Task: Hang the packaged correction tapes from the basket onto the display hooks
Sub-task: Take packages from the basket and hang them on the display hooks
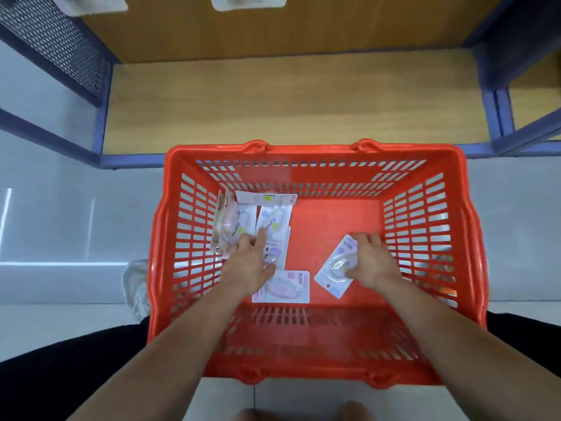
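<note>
Both hands are down inside the basket [315, 153]: the left hand [249, 262] lies with fingers fairly straight and spread on a pile of packaged correction tapes [243, 220], while the right hand [372, 262] grips a single package [335, 268], fingers curled over its upper edge and thumb on the clear blister. Pale tiled floor [60, 208] runs under and beside everything. Beyond the basket stands a wooden shelf [288, 107] edged by a blue frame [103, 117], with a dark mesh panel [51, 41] at the far left; the shelf's front edge sits just behind the basket's far rim. The red basket has slotted walls all round, and a broad strip of bare red bottom shows between the two hands and on toward the far wall. The pile is crowded into the basket's far-left corner, some packs leaning against the left wall. The gripped package is tilted, well apart from the pile and near the right wall. One loose package [285, 287] lies flat by the near wall, partly under the left wrist. Two hung packages [247, 3] are cut off at the top edge. Printing on the packs is blurred — a word beginning "C" on the pile and small red marks on the two single packs cannot be read further.
</note>
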A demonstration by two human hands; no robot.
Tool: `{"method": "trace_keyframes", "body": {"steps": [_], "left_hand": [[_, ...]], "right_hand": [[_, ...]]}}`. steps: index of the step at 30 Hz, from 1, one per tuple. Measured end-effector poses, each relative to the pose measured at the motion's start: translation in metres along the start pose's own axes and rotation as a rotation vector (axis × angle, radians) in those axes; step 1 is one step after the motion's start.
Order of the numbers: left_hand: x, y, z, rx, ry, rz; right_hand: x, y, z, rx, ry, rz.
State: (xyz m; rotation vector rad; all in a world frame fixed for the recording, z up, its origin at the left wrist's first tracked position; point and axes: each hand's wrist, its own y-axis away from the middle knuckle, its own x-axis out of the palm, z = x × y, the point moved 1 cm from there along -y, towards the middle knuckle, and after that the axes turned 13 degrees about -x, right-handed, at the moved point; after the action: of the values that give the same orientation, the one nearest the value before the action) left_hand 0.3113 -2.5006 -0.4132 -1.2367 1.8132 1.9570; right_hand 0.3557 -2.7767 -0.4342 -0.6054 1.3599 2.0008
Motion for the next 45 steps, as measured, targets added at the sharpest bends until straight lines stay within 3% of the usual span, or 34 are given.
{"method": "trace_keyframes", "body": {"steps": [8,13,20,26,30,32,38,45], "left_hand": [[0.006,-0.011,-0.003,0.101,0.120,-0.122],[0.001,-0.032,-0.017,-0.120,0.365,-0.147],[0.003,-0.044,-0.036,-0.250,0.328,-0.218],[0.010,-0.044,-0.038,-0.119,0.723,-0.034],[0.007,-0.032,-0.042,-0.009,0.982,0.163],[-0.001,-0.027,-0.042,-0.036,1.078,0.250],[-0.016,-0.019,-0.046,-0.097,1.080,0.301],[0.003,-0.013,-0.062,-0.036,1.080,0.293]], "right_hand": [[0.013,-0.004,0.013,-0.075,-0.035,0.093],[0.016,-0.003,0.024,-0.046,0.109,0.069],[0.009,-0.003,0.014,-0.051,-0.298,-0.038],[-0.030,-0.019,0.016,-0.109,-0.665,-0.269],[-0.040,-0.030,0.025,-0.190,-0.854,-0.153],[-0.042,-0.035,0.023,-0.198,-0.905,-0.104],[-0.053,-0.040,0.023,-0.226,-0.850,0.065],[-0.020,-0.033,0.042,-0.060,-0.718,-0.233]]}}
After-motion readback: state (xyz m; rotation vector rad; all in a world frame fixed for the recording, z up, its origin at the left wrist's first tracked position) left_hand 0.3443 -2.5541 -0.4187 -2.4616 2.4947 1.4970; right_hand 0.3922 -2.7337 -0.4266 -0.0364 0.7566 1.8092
